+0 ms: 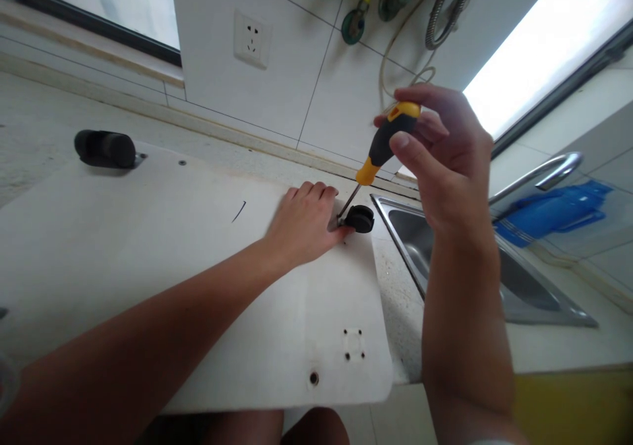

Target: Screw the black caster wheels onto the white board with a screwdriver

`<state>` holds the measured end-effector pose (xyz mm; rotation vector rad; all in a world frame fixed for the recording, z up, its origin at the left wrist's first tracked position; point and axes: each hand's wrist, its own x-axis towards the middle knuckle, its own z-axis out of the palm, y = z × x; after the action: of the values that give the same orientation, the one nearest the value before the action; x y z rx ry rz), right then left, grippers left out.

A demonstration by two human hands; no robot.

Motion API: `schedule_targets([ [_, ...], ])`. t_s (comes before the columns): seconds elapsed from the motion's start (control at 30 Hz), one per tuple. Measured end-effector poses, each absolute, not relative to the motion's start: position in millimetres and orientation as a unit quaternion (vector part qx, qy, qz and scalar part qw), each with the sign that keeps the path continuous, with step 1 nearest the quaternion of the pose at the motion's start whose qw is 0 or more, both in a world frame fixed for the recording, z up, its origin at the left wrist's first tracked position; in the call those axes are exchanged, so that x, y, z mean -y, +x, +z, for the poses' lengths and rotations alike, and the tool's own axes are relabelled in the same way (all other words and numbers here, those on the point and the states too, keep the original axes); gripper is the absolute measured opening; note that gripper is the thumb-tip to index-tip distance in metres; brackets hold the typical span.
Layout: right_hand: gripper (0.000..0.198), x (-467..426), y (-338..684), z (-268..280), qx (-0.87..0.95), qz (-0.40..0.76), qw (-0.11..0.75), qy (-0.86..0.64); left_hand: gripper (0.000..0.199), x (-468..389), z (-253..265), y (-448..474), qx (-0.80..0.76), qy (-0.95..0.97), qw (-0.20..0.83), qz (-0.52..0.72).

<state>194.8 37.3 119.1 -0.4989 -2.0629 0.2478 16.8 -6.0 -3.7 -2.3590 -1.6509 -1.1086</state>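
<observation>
My right hand (440,148) is closed on the yellow and black handle of a screwdriver (386,143), which is tilted. Its metal tip reaches down to the mounting plate of a black caster wheel (360,219) at the corner of a white board (237,313). My left hand (306,224) lies on the board beside the caster, with its thumb against the caster's base. Whether a screw sits under the tip is hidden. A second black caster (105,148) stands at the board's far left. Several screw holes (354,344) show at the near right corner.
A steel sink (410,240) with a curved faucet (558,168) and a blue cloth-like item (554,214) is on the right. A tiled wall with a socket (251,38), pipe fittings (353,26) and a hose (448,10) rises behind the board.
</observation>
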Motion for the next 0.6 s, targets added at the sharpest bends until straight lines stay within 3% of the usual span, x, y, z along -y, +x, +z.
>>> schedule_targets([
  [0.27,0.040,-39.5,178.6,106.2,0.780,-0.008,0.590,-0.208,0.058,5.8,-4.6,17.3,0.541,-0.764,0.034,-0.350],
  [0.43,0.031,-31.9,193.0,120.7,0.838,0.079,0.503,-0.195,0.054,5.9,-4.3,16.8,0.542,-0.762,0.024,-0.352],
  [0.6,0.049,-36.6,216.0,133.2,0.856,0.187,0.429,-0.217,0.054,5.4,-5.2,16.8,0.535,-0.764,0.024,-0.359],
])
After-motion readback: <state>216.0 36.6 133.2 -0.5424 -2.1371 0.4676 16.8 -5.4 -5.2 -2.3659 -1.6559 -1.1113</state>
